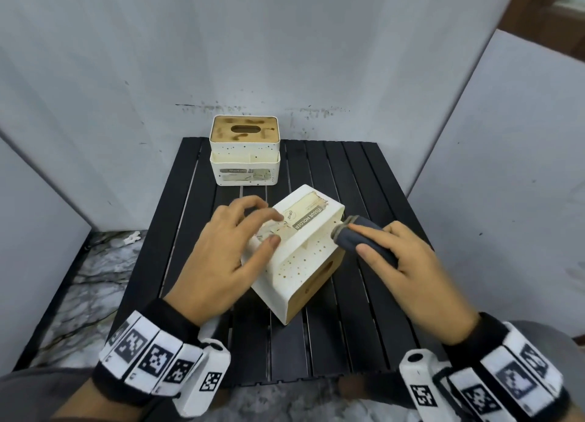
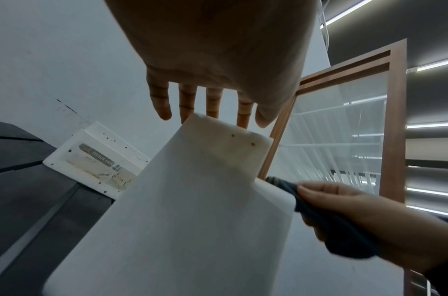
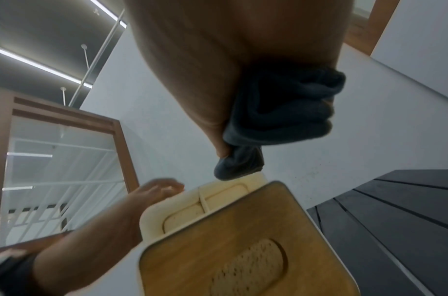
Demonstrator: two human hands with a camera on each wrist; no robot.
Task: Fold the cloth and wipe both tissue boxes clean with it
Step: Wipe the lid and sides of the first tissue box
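Observation:
A white tissue box [image 1: 300,257] with a wooden lid [image 3: 230,250] lies tipped on its side in the middle of the black slatted table [image 1: 364,326]. My left hand [image 1: 228,247] rests on its upturned labelled face with fingers spread, steadying it [image 2: 192,210]. My right hand [image 1: 402,263] grips a folded dark grey cloth [image 1: 361,235] and holds its end against the box's right edge [image 3: 276,112]. A second white tissue box [image 1: 244,151] with a stained wooden lid stands upright at the table's far edge.
Pale grey wall panels [image 1: 285,57] close in the back and both sides. A marble-patterned floor [image 1: 88,279] shows left of the table. A wood-framed glass partition [image 2: 344,130] stands beyond the panels.

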